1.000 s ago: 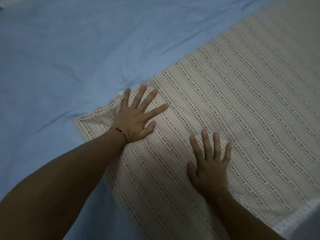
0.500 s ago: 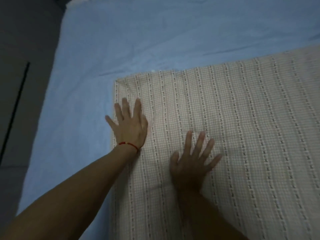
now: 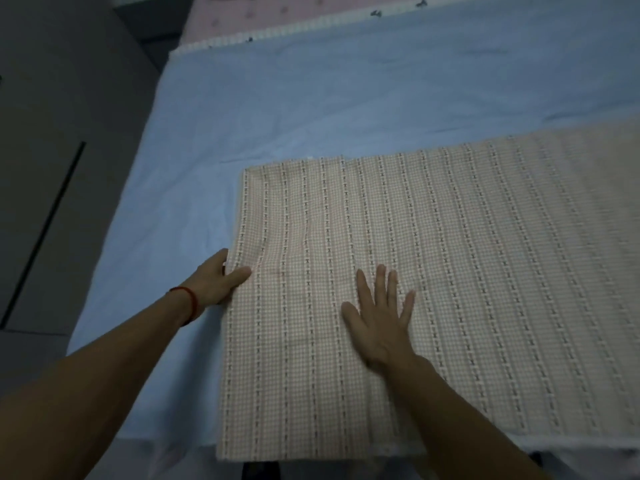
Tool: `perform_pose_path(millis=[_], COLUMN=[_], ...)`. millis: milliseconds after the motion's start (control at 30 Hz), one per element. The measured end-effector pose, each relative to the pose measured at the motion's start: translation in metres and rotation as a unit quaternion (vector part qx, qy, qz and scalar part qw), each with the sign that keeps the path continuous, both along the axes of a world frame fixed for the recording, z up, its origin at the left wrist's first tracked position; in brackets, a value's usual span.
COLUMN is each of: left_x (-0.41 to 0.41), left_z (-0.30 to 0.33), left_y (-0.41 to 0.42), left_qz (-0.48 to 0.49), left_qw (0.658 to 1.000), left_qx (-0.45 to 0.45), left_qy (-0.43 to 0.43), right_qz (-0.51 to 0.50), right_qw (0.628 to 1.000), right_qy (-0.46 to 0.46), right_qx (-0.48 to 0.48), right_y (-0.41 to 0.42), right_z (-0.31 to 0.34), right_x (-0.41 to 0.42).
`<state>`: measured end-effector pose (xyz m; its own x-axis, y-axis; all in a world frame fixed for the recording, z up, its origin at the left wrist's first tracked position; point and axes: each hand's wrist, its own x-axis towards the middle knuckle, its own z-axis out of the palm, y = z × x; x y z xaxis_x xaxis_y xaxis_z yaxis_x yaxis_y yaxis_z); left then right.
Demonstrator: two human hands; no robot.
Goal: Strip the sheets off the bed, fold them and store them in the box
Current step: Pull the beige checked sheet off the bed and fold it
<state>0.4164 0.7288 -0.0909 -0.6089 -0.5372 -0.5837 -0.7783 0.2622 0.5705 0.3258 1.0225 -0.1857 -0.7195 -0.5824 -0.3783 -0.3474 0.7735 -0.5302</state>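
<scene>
Flat now: folded checked sheet (image 3: 433, 278) lies on blue sheet (image 3: 311, 98), long axis running left to right, woven stripes pointing away from person. Fabric thin, pinkish-beige small check with dotted darker stripe lines; left end squared, corners neat. Left hand (image 3: 216, 280) grips left edge, thumb on top, fingers tucked beneath cloth; red bracelet (image 3: 188, 301) on wrist. Right hand (image 3: 381, 313) lies palm down on sheet, fingers straight, slightly spread. Pink patterned fabric (image 3: 263, 15) with white trim beyond blue sheet.
</scene>
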Motion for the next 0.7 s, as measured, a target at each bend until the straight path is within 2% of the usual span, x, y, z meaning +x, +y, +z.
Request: perform_pose_path(millis=[100,167,233,333,400,500,533,600,700], left_x=[-0.006,-0.012,-0.024,-0.052,-0.077,-0.12,-0.136,-0.163,-0.19], left_z=[0.034,0.058,0.081,0.112,0.129,0.141,0.14,0.132,0.104], left_y=[0.014,0.027,0.045,0.088,0.125,0.186,0.208,0.248,0.302], left_qz=[-0.13,-0.18,-0.204,-0.228,-0.232,-0.205,-0.192,-0.17,-0.157], left_qw=[0.991,0.982,0.976,0.966,0.962,0.966,0.969,0.975,0.981], left_qx=[-0.028,-0.046,-0.07,-0.102,-0.103,-0.085,-0.073,-0.033,0.066], left_qy=[-0.029,-0.033,-0.012,0.063,0.102,0.131,0.135,0.138,0.098], right_qz=[0.044,0.066,0.046,0.045,0.042,-0.067,-0.12,-0.227,-0.33], right_qw=[0.998,0.996,0.993,0.992,0.995,0.978,0.96,0.898,0.842], right_qy=[-0.045,-0.007,0.023,-0.015,-0.065,-0.175,-0.213,-0.307,-0.332], right_qx=[0.018,0.066,0.107,0.117,0.058,-0.09,-0.138,-0.22,-0.267], right_y=[0.018,0.034,0.052,0.085,0.105,0.124,0.131,0.141,0.17], right_z=[0.019,0.031,0.04,0.05,0.058,0.086,0.095,0.113,0.116], right_x=[-0.004,-0.007,-0.011,-0.02,-0.029,-0.046,-0.053,-0.067,-0.084])
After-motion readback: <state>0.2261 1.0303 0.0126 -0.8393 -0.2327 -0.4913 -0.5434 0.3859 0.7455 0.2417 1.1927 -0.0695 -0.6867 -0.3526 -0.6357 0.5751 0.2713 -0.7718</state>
